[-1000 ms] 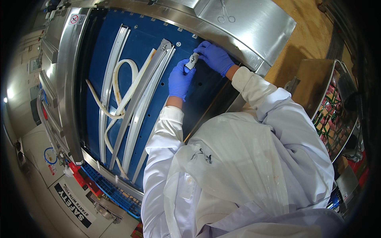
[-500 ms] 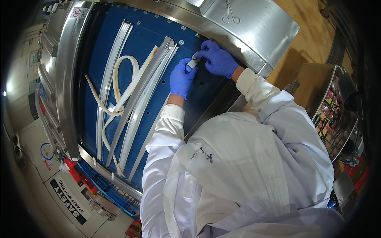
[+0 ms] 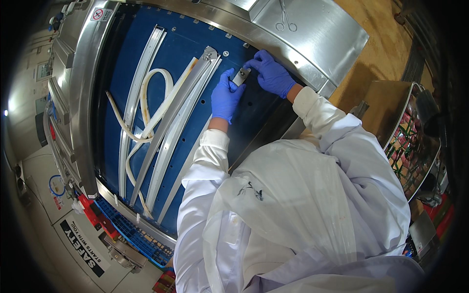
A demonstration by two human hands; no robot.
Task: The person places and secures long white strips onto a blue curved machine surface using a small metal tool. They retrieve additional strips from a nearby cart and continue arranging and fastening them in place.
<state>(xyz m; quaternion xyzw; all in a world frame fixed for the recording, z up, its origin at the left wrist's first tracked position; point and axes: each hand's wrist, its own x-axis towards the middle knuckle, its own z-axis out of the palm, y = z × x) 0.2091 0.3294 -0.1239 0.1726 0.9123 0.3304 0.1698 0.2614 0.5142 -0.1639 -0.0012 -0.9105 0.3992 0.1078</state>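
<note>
My left hand (image 3: 226, 97), in a blue glove, closes thumb and fingers round a small grey metal plate (image 3: 241, 76) with a dark bolt in its face. A slim metal strip (image 3: 188, 163) runs down-left from beneath that wrist; whether it joins the plate is hidden. My right hand (image 3: 271, 75), gloved alike, is at the plate's far right end, index finger stretched toward its edge and fingers apart. To the left lie a long grey metal bar (image 3: 168, 122) with a rounded end bracket (image 3: 210, 52), pale metal rails (image 3: 138, 80) and a bent off-white rubber-like strip (image 3: 145, 97).
All of this rests on a blue perforated surface (image 3: 188, 36) framed in steel. Scissor-like forceps (image 3: 286, 24) lie on a steel cover (image 3: 312, 39) at the far right. A blue crate (image 3: 134, 239) stands lower left. Packed goods show behind a metal edge (image 3: 410, 141) at right.
The plate has turned so its bolted face shows. My right fingers have drawn slightly away from it, while my left hand keeps its grip.
</note>
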